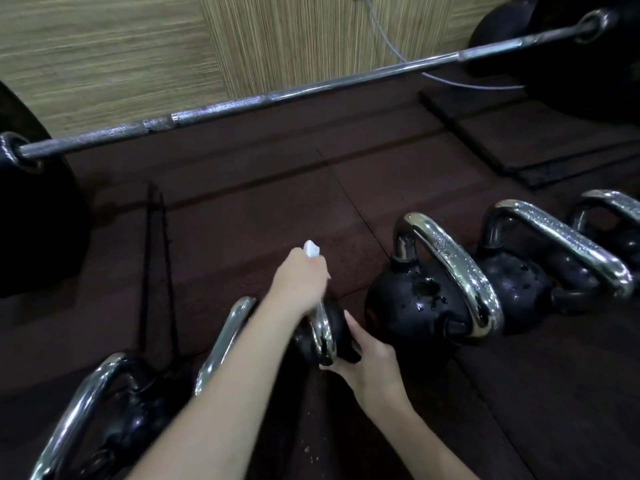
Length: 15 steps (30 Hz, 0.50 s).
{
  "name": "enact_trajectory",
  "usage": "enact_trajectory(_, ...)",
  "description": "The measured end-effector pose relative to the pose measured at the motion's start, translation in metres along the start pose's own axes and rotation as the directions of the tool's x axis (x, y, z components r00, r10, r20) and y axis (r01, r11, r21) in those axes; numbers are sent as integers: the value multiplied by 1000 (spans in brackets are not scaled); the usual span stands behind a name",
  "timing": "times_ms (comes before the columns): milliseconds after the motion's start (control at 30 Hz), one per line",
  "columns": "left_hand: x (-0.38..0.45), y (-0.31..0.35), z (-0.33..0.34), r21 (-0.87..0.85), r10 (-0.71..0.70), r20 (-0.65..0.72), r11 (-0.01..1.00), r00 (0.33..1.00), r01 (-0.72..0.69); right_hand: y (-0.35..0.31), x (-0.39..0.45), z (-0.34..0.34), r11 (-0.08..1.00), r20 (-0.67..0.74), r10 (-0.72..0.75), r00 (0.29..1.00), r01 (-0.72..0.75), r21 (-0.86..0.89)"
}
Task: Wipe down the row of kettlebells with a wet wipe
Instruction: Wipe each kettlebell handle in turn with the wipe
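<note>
A row of black kettlebells with chrome handles runs across the dark rubber floor. My left hand (298,282) is closed on a white wet wipe (311,249) and presses on the far end of the handle of a small kettlebell (327,336) in the middle of the row. My right hand (369,358) steadies that kettlebell's near side, fingers against its body. To the right stands a larger wet kettlebell (415,303), then two more (519,282) (609,209). Left of my arm are two other kettlebells (221,344) (90,410).
A loaded barbell (277,95) lies across the floor beyond the row, with black plates at the left (34,220) and upper right (571,46). A grey cable (391,46) hangs down the wood-pattern wall behind. A loose mat (519,133) lies at the right.
</note>
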<state>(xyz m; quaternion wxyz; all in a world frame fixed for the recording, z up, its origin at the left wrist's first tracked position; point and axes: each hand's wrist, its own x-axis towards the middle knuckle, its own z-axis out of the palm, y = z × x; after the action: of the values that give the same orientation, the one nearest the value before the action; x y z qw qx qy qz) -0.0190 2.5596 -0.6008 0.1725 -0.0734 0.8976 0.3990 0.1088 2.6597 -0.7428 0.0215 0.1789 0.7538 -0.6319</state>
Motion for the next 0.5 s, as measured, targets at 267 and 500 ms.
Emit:
enact_trajectory(267,-62,-13,-5,-267,25,35,963,999,-14,10,2,4,994,-79,-60,995,53,-91)
enact_trajectory(500,-144,-76,66,-291,125,-147,943,981,-164,-11,-2,-2,994,-68,-53,996,46,-100)
